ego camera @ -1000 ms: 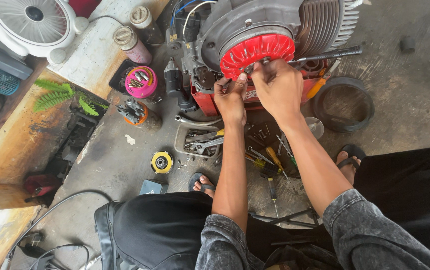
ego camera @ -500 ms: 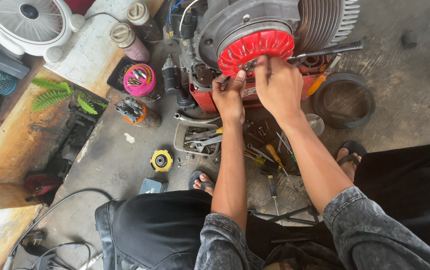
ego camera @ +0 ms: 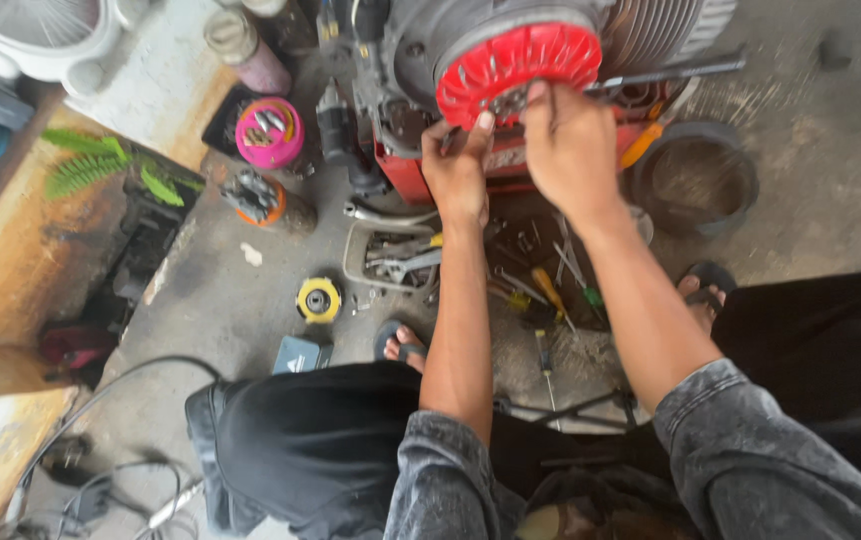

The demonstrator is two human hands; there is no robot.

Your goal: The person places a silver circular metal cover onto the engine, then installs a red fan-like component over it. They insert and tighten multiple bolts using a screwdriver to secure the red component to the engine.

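Red, the finned fan wheel point(ego camera: 520, 68) sits on the engine just above both hands. The left hand point(ego camera: 458, 170) pinches its lower rim with closed fingers; the right hand point(ego camera: 570, 150) grips a long metal rod point(ego camera: 670, 72) running off to the right.

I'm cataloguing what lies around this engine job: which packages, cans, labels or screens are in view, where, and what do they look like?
Spray can: top left on the pale slab, a cylinder with a metal top and pinkish body.
Pink round container: left of the engine, open, metal parts inside.
Small blue-grey box: on the floor by the person's knee, flat, with a pale mark on top.
Yellow round part: above that box, black centre.
No screens or signs show.
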